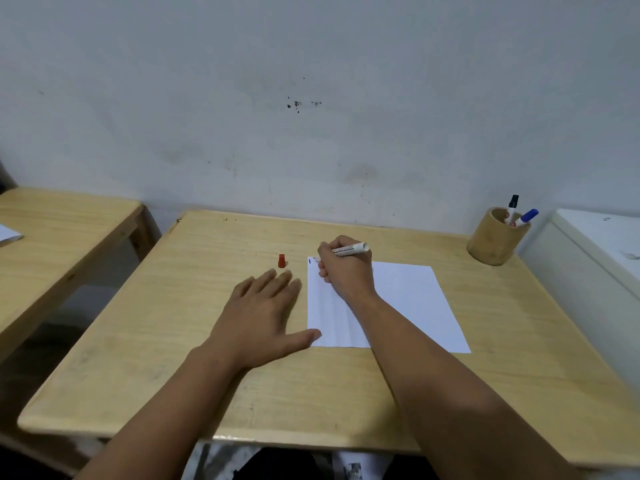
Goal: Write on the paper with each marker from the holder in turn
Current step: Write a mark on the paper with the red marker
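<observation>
The wooden counter (pixel 207 358) carries a white paper (pixel 408 299) right of centre. My left hand (pixel 263 317) lies flat beside the sheet, fingers spread and holding nothing, thumb touching its near left corner. My right hand (pixel 343 268), fingers closed round a white marker (pixel 349 249), rests at the sheet's far left corner. The holder (pixel 493 240) stands at the far right with two markers inside. A red cap (pixel 282 260) stands just beyond my left fingertips.

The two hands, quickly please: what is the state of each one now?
Left hand: open, flat on the table, thumb at the paper edge, holding nothing.
Right hand: closed around a marker over the paper.
</observation>
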`<state>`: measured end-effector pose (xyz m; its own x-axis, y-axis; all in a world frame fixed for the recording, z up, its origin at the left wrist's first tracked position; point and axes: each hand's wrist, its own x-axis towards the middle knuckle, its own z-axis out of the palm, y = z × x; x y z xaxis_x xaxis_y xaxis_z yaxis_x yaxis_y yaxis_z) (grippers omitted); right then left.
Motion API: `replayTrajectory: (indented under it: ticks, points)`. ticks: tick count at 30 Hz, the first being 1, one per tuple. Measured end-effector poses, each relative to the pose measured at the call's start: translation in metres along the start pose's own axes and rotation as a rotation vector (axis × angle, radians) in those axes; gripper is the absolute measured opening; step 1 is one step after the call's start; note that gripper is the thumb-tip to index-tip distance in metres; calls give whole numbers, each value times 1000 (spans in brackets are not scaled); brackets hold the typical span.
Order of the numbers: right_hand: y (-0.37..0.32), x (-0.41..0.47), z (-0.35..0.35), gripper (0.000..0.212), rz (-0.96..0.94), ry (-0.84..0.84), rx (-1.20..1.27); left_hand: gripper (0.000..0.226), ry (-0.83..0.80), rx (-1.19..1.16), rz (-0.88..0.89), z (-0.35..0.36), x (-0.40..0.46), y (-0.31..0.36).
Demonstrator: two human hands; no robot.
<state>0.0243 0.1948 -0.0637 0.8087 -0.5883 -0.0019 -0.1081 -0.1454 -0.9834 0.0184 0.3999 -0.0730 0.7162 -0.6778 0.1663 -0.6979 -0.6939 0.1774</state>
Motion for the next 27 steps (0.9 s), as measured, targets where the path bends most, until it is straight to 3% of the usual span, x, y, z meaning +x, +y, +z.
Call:
replayTrajectory:
  ticks: [5, 27]
  points:
    - [3, 3, 3, 26, 12, -20, 40, 116, -66, -3, -112, -1, -1, 2]
    - [7, 6, 5, 27, -25, -17, -44, 116, -65, -30, -113, -7, -4, 5]
